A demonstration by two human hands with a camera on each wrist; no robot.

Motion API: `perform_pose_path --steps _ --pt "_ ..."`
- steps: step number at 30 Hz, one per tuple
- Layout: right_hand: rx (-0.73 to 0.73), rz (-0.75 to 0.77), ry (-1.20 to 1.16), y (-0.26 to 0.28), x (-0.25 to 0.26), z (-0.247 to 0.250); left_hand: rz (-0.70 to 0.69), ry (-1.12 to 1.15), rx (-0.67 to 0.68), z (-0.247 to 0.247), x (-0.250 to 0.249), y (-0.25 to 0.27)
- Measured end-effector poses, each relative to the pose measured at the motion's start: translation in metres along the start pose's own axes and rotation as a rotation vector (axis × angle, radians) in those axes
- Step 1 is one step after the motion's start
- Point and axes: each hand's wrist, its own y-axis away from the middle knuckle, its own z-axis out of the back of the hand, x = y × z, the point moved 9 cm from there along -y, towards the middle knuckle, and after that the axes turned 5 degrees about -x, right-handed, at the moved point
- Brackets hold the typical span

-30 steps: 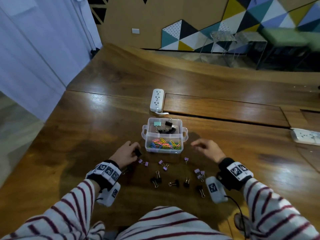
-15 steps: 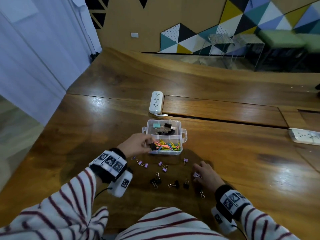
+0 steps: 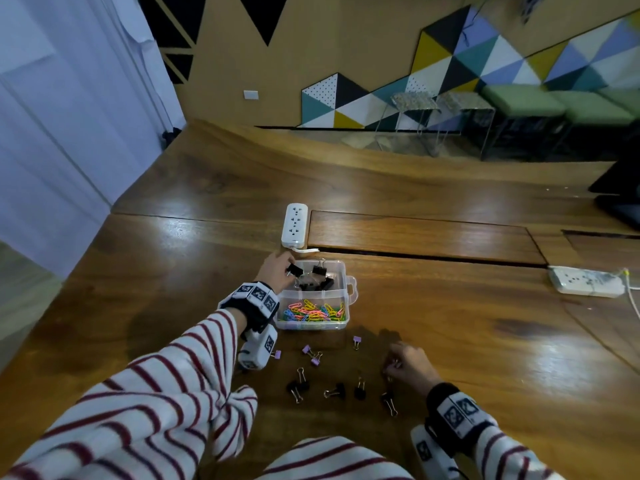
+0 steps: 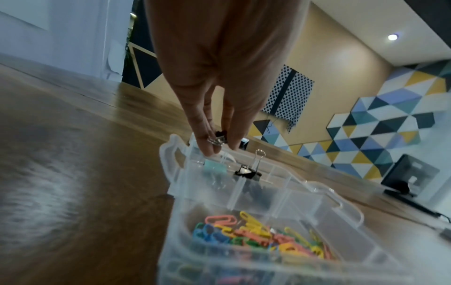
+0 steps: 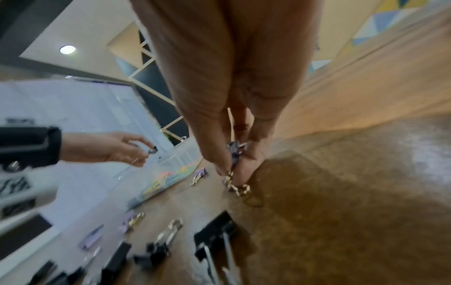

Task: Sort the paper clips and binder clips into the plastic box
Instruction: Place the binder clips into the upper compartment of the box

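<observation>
A clear plastic box (image 3: 348, 294) sits mid-table; its near compartment holds coloured paper clips (image 3: 313, 313), its far one black binder clips (image 3: 320, 277). My left hand (image 3: 277, 270) hovers over the far compartment's left edge, pinching a black binder clip (image 3: 295, 270) (image 4: 219, 137). My right hand (image 3: 403, 365) is down on the table right of the loose clips, pinching small purple binder clips (image 5: 235, 152) by their handles. Loose purple clips (image 3: 311, 353) and black clips (image 3: 334, 391) lie in front of the box.
A white power strip (image 3: 294, 225) lies just behind the box, a second one (image 3: 587, 285) at the right. A recessed panel and seam run across the wooden table (image 3: 450, 327). A dark monitor base (image 3: 620, 188) stands at the far right.
My left hand carried the black binder clip from the box's front up over the far compartment. My right hand stayed by the purple clips and closed on them. The head camera tilted upward.
</observation>
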Motion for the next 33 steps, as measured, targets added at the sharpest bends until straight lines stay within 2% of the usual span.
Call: perform_pose_path --steps 5,7,11,12,14,17,20,22,25,27,33 --pt "-0.019 -0.125 -0.314 -0.006 -0.018 0.005 0.051 0.017 -0.005 -0.006 0.009 0.005" --pt "-0.065 -0.182 -0.614 -0.006 -0.024 0.008 0.065 0.036 0.008 -0.007 0.009 0.008" --pt "-0.121 -0.3 -1.263 0.0 -0.025 0.004 -0.009 0.089 -0.054 0.006 0.003 0.028" --pt "-0.129 -0.334 -1.367 0.002 -0.024 0.002 -0.019 0.107 -0.064 0.01 0.006 0.036" --pt "-0.118 -0.411 -1.421 0.006 -0.025 -0.005 -0.029 0.105 -0.085 0.018 0.022 0.053" --pt "-0.029 -0.428 -1.237 0.008 -0.024 -0.014 0.016 0.067 -0.088 0.028 0.061 0.083" --pt "0.09 -0.277 -0.813 0.001 -0.003 -0.006 0.099 0.006 -0.005 0.028 0.101 0.122" --pt "0.126 -0.153 -0.657 -0.013 0.026 0.011 0.16 -0.056 0.094 0.017 0.121 0.148" --pt "0.105 -0.059 -0.667 -0.047 0.071 0.045 0.247 -0.047 0.251 -0.004 0.133 0.177" --pt "0.066 -0.034 -0.617 -0.073 0.096 0.063 0.262 -0.026 0.295 -0.012 0.131 0.187" --pt "-0.069 0.073 -0.122 -0.13 0.134 0.079 0.215 -0.021 0.29 -0.021 0.119 0.18"
